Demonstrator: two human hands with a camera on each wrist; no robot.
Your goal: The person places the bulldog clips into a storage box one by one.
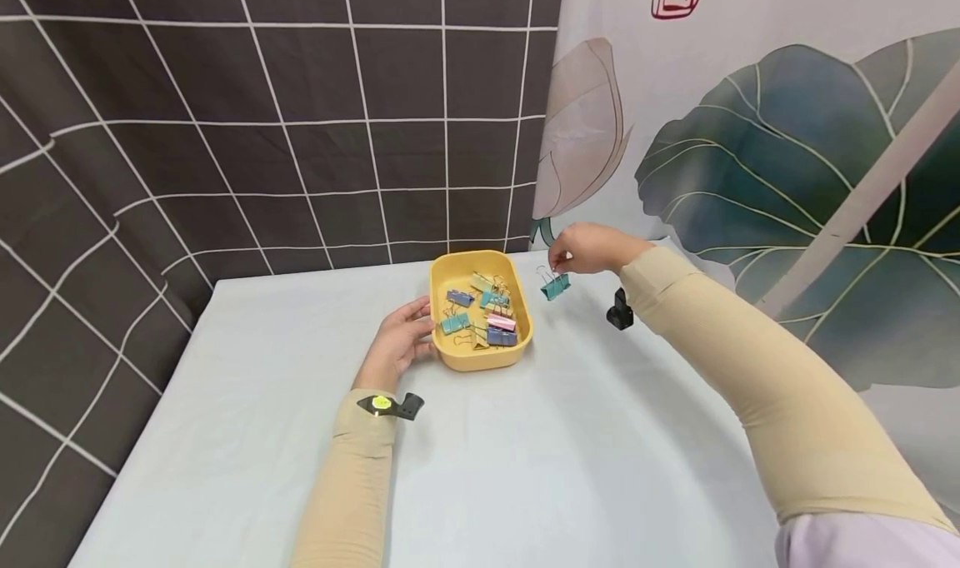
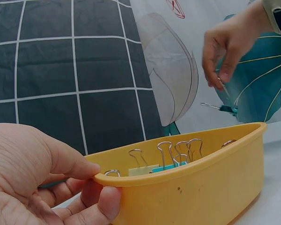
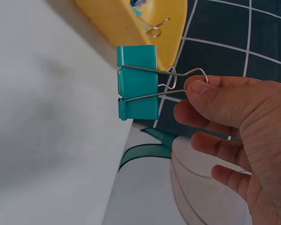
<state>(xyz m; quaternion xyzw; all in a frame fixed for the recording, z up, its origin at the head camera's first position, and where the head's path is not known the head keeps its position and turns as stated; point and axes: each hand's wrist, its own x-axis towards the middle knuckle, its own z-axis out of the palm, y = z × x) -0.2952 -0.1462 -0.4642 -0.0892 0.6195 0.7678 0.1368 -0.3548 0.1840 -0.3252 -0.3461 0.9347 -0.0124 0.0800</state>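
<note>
Left hand (image 1: 401,339): fingers grip the near rim of the yellow tray (image 1: 480,357) on the desk (image 1: 525,468).
Tray contents: coloured binder clips (image 1: 487,314).
Right hand (image 1: 588,247): fingers pinch the wire handle of a teal clip (image 1: 556,286), held above the desk just beside the tray's far right corner.

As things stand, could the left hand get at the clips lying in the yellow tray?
Probably yes. The left hand grips the near rim of the yellow tray, which is open-topped, and nothing covers the clips. It would have to let go of the rim first, though.
</note>
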